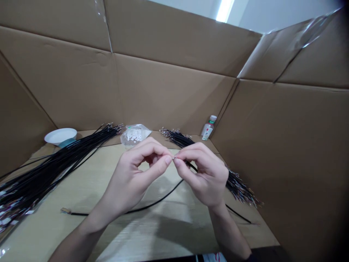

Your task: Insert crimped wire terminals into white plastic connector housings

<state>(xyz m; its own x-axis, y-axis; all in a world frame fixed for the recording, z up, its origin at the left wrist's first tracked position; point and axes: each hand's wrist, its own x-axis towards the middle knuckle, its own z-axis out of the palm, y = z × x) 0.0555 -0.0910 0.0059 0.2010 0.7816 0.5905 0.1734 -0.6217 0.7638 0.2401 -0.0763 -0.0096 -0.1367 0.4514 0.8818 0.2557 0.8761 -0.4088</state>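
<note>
Above the middle of the table, my left hand [143, 171] and my right hand [203, 171] meet fingertip to fingertip, thumbs and forefingers pinched. A tiny pale piece shows between them; it is too small to name. A thin black cable [160, 199] curves over the table below, and black cable also shows at my right hand's fingers, which close on it. What my left fingers pinch is mostly hidden. At the cable's left end lies a brownish tip with fine coloured wires [65, 210]. Another black cable stretch [238, 213] emerges right of my right wrist, ending in thin wires.
A large bundle of black cables [68, 160] lies left, another bundle [240, 185] right, partly behind my right hand. At the back are a white bowl [60, 135], a clear bag of small white pieces [135, 134] and a bottle [209, 128]. Cardboard walls [174, 94] surround the table.
</note>
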